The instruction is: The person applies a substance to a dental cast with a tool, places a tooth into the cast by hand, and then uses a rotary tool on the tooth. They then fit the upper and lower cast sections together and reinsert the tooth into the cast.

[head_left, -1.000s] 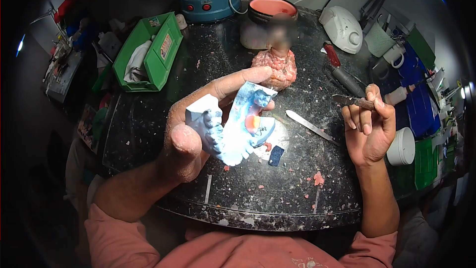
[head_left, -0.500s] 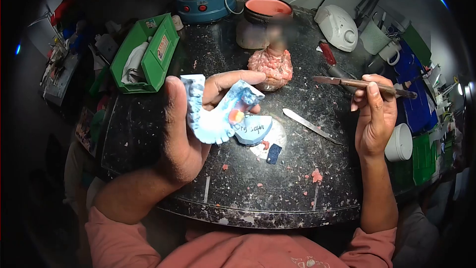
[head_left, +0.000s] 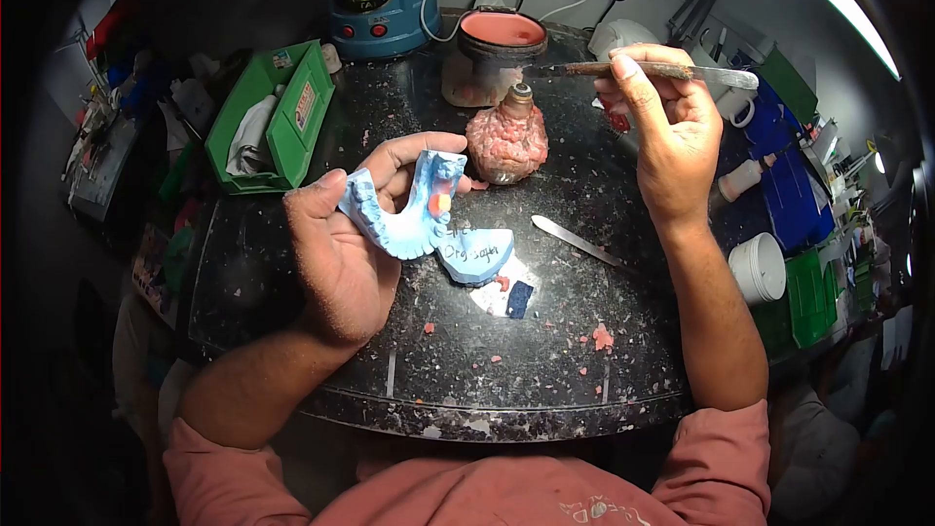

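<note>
My left hand (head_left: 336, 258) is closed on a blue dental cast (head_left: 394, 232), a horseshoe-shaped arch of teeth tilted toward me. A small pink and yellowish patch (head_left: 441, 203) sits on its right side. My right hand (head_left: 677, 151), raised, grips a wax knife (head_left: 726, 76) that lies nearly level. Its dark tip points left, just above the neck of a wax-crusted spirit lamp (head_left: 506, 141); whether a flame burns there is blurred. Below the held cast, a second blue cast (head_left: 477, 258) with handwriting rests on the table.
A pale flat spatula (head_left: 575, 237) and a dark blue scrap (head_left: 520, 299) lie on the speckled black table (head_left: 506, 380). Behind the lamp stands a round pan of pink wax (head_left: 502, 31). A green bin (head_left: 273, 127) is at left, a blue machine (head_left: 380, 10) behind, a white tub (head_left: 758, 268) at right.
My right hand has moved up and left, bringing the knife tip over the lamp's neck. The cast in my left hand has turned and come slightly lower. The whole view has shifted a little.
</note>
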The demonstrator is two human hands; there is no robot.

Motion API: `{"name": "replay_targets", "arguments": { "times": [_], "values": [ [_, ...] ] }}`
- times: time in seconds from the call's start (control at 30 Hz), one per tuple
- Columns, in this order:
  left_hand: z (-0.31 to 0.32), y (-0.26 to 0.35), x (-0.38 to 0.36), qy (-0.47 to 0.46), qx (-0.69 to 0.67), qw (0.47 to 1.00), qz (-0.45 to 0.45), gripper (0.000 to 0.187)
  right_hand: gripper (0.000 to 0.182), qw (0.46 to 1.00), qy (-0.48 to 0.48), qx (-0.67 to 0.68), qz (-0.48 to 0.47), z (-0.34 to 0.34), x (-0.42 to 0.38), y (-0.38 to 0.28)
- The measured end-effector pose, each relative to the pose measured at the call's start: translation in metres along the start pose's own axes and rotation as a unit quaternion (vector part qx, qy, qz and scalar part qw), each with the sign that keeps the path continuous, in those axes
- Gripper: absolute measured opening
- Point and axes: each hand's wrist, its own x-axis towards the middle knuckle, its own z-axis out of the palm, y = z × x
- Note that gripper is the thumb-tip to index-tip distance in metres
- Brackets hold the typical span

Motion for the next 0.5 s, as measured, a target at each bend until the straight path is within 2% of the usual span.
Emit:
{"name": "replay_targets", "arguments": {
  "times": [0.13, 0.23, 0.43, 0.5],
  "values": [
    [0.000, -0.001, -0.001, 0.016, -0.001, 1.000, 0.011, 0.086, 0.012, 1.000, -0.009, -0.007, 0.003, -0.003, -0.001, -0.002],
    [-0.008, -0.001, 0.000, -0.022, -0.009, 1.000, 0.017, 0.084, 0.012, 1.000, -0.010, -0.002, 0.004, -0.002, -0.002, -0.002],
    [-0.007, -0.002, 0.000, -0.002, 0.013, 0.999, 0.034, 0.083, 0.012, 1.000, -0.007, -0.002, 0.012, -0.003, -0.004, -0.003],
    [-0.016, -0.005, 0.001, -0.059, -0.049, 0.996, 0.047, 0.084, 0.012, 1.000, -0.008, 0.006, 0.009, -0.003, -0.004, -0.003]
  ]
}}
